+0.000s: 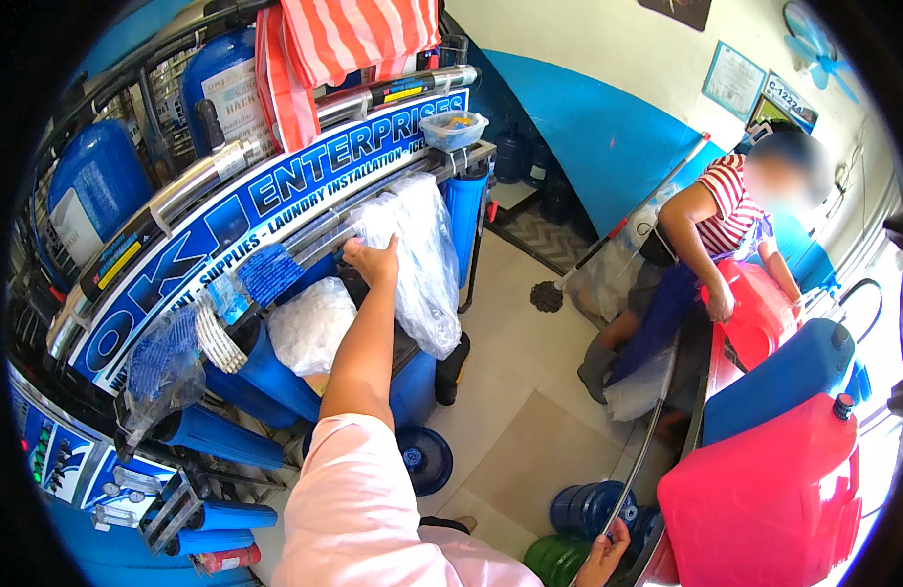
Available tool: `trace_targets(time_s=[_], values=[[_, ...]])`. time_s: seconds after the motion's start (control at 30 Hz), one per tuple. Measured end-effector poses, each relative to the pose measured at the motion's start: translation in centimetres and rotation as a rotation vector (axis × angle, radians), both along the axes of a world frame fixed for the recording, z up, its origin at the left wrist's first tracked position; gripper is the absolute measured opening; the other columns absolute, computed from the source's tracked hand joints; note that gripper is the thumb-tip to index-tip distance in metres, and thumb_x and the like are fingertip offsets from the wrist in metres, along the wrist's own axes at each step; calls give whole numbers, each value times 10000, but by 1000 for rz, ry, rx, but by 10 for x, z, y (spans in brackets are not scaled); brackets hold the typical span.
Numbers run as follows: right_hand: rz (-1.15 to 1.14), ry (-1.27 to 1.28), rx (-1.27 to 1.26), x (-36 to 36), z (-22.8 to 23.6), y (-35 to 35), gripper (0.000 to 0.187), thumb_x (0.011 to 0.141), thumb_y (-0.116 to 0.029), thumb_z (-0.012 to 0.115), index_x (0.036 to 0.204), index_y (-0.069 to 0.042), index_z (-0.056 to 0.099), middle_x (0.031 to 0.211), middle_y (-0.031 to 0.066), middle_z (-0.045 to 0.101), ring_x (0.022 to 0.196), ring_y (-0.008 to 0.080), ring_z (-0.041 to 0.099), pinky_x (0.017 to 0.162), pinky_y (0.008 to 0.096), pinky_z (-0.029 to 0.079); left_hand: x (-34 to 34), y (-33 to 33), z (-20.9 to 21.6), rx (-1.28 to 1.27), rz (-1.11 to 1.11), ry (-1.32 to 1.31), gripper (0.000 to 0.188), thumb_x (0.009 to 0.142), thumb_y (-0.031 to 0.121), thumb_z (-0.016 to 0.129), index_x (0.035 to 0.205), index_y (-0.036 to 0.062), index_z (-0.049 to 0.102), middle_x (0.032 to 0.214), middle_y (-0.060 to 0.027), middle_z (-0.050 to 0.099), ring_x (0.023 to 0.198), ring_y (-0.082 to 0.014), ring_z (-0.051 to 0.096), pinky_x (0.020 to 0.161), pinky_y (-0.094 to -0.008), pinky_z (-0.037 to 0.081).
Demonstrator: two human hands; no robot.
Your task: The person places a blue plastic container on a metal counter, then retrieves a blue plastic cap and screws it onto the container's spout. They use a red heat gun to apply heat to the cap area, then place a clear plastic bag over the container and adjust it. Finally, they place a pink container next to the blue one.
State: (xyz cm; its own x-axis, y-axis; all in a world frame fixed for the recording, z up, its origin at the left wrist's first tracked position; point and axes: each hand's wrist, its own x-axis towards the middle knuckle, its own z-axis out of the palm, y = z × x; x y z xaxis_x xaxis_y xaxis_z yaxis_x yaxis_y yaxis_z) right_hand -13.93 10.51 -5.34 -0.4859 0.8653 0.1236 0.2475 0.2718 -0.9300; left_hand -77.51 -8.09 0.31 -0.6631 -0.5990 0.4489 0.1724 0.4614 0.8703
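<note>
My left arm, in a pink sleeve, stretches forward. My left hand (373, 262) is at the edge of a bundle of clear plastic bags (417, 264) hanging from the metal rack, with its thumb raised apart from its bent fingers. Just below the hand is a white, filled plastic bag (312, 326). Low on the right, my right hand (605, 558) has its fingers closed around the thin metal rail (649, 421) along the counter. Beside it on the floor are a blue water bottle (590, 509) and a green one (557, 560).
A person (730, 201) in a striped shirt bends over a red jug (754, 308) at the counter. A blue jug (779, 382) and a larger pink-red jug (759, 489) stand nearer. Blue filter housings (226, 438) line the left; a round blue bottle (424, 460) sits on the floor.
</note>
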Motion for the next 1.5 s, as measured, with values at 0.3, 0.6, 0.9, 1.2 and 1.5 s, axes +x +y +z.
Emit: trace_targets(time_s=[0.3,0.6,0.9,1.2,1.5], values=[[69,-55,-73,-19,-3,-6,409,919,-81,533,1319,-31,461,1287,126,523,1133,242,517,941,357,409,-12,-42,6,853,-474,-28,400,898,247,414,1146,-3,603,1112,-170,645,973,-297,641,859,-369,502],[692,-173,-379,-150,-17,5,405,991,-276,522,1328,-54,480,1341,120,529,1237,232,501,1030,348,386,68,-67,26,556,-126,-82,614,855,286,590,1369,-2,416,1433,-243,276,1283,-346,383,1033,-428,368],[741,-232,-1086,-356,-71,-28,677,931,-450,575,1457,-125,299,1532,87,280,1423,280,220,1107,512,265,5,-38,105,-1085,-119,-208,782,824,359,699,1441,66,317,1308,-198,521,1210,-366,511,1017,-500,372],[507,-66,-1250,-481,-113,-70,573,926,-400,608,1398,-161,386,1410,73,428,1317,259,358,1035,526,300,-45,-87,100,-633,-519,-211,469,864,-15,512,1326,51,471,1244,-239,574,1156,-360,565,980,-391,433],[613,85,-1292,-429,-80,-89,455,954,-369,569,1337,-170,426,1311,44,494,1215,248,430,1048,523,263,25,-124,150,22,-1081,-238,668,807,-46,616,1410,85,359,1439,-132,340,1329,-238,342,1102,-335,283]])
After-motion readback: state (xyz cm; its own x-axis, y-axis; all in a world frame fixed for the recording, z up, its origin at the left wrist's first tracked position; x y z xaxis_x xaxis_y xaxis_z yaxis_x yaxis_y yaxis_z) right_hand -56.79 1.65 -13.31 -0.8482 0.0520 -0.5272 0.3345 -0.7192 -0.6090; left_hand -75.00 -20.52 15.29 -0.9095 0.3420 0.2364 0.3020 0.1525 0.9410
